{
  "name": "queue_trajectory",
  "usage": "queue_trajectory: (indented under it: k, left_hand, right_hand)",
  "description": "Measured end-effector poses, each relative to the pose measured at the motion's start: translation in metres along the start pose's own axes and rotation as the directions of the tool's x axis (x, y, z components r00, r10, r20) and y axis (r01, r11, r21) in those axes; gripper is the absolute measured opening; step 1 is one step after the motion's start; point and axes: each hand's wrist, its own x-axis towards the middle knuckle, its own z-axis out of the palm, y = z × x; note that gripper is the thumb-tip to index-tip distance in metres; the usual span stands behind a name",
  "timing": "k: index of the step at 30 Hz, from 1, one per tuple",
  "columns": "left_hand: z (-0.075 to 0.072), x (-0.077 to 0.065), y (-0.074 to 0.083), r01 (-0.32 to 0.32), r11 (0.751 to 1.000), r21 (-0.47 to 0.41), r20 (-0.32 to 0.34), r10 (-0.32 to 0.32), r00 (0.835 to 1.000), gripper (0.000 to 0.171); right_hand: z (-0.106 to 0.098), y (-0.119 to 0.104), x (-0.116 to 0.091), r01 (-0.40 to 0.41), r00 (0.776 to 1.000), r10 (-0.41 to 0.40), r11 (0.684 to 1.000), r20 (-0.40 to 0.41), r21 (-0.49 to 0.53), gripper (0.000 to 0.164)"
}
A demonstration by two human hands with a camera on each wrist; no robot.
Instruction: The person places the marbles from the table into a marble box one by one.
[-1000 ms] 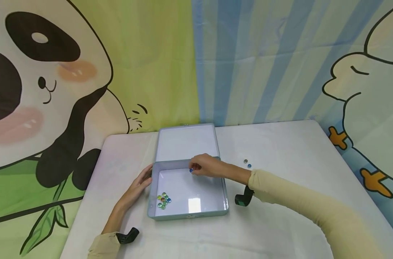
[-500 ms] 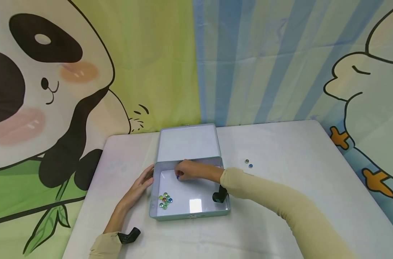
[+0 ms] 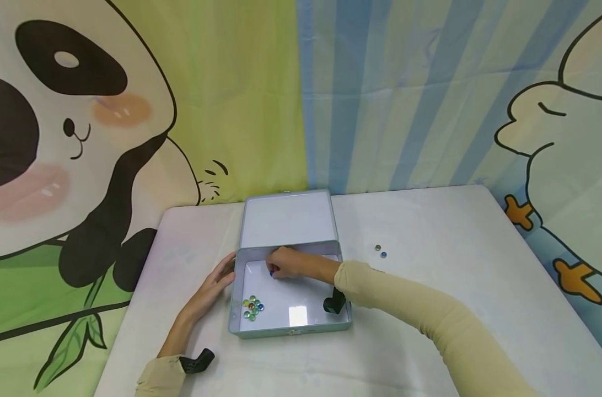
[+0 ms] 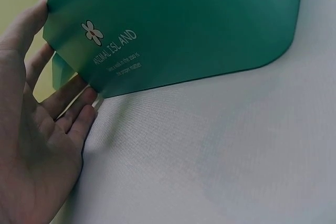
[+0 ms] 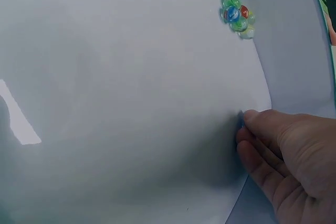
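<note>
A shallow tin box [image 3: 321,326] with its hinged lid [image 3: 288,219] laid back stands on the table. Inside it, at the far left, my right hand [image 3: 287,262] pinches a blue marble [image 3: 272,273] between thumb and fingertips, low over the floor of the box; in the right wrist view the fingers mostly hide it. Several glass marbles [image 5: 237,15], green, blue, red and yellow, cluster at the box's near left. My left hand [image 3: 209,289] rests against the outside of the left wall, fingers extended; its wrist view shows that green printed side [image 4: 178,30].
Two loose marbles, one brownish [image 3: 377,247] and one blue [image 3: 383,255], lie on the white tablecloth [image 3: 430,231] right of the box. A cartoon curtain [image 3: 251,99] hangs along the table's back edge.
My right hand has moved left and slightly down inside the box with the blue marble, then nearly stopped. The left hand has stayed against the box wall.
</note>
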Motion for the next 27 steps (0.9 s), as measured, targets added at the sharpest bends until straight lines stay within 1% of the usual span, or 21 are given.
queue_trajectory:
  k: [3, 7, 9, 11, 14, 16, 18, 21, 23, 27]
  left_hand:
    - [0.001, 0.001, 0.000, 0.003, 1.000, 0.006, 0.002, -0.003, 1.000, 0.059]
    - [0.002, 0.003, -0.002, 0.005, 1.000, 0.016, 0.003, -0.005, 1.000, 0.058]
    - [0.002, 0.004, -0.004, 0.005, 1.000, 0.021, 0.005, -0.005, 1.000, 0.058]
    - [0.003, 0.004, -0.004, 0.005, 1.000, 0.020, 0.005, -0.006, 1.000, 0.059]
    - [0.005, 0.004, -0.005, 0.004, 1.000, 0.010, 0.007, -0.004, 1.000, 0.059]
    - [0.006, 0.004, -0.006, 0.007, 1.000, 0.002, 0.009, -0.007, 1.000, 0.059]
    - [0.007, 0.004, -0.006, 0.009, 1.000, -0.002, 0.012, -0.009, 1.000, 0.058]
    - [0.006, 0.003, -0.006, 0.012, 1.000, 0.004, 0.013, -0.013, 1.000, 0.058]
    - [0.005, 0.003, -0.005, 0.011, 1.000, 0.010, 0.004, -0.011, 1.000, 0.058]
    - [0.002, 0.001, -0.003, -0.002, 1.000, 0.014, -0.005, 0.002, 1.000, 0.057]
  right_hand:
    - [0.001, 0.001, -0.001, 0.003, 1.000, -0.003, 1.000, 0.000, -0.015, 0.008]
    - [-0.002, 0.000, -0.006, -0.025, 1.000, 0.026, 0.998, 0.011, -0.049, 0.016]
    - [-0.005, 0.000, -0.012, -0.035, 0.999, 0.036, 0.998, 0.014, -0.048, 0.021]
    - [-0.011, -0.002, -0.024, -0.021, 1.000, 0.021, 1.000, 0.006, -0.011, 0.026]
    - [-0.025, -0.009, -0.054, 0.045, 0.998, -0.043, 0.997, -0.036, 0.068, 0.030]
    - [-0.034, -0.017, -0.080, 0.104, 0.992, -0.096, 0.990, -0.080, 0.099, 0.030]
    - [-0.040, -0.025, -0.109, 0.148, 0.984, -0.133, 0.981, -0.122, 0.123, 0.029]
    - [-0.043, -0.034, -0.152, 0.200, 0.969, -0.173, 0.968, -0.177, 0.149, 0.025]
    - [-0.042, -0.038, -0.176, 0.231, 0.957, -0.194, 0.959, -0.214, 0.162, 0.023]
    - [-0.038, -0.039, -0.212, 0.274, 0.930, -0.231, 0.954, -0.287, 0.120, 0.020]
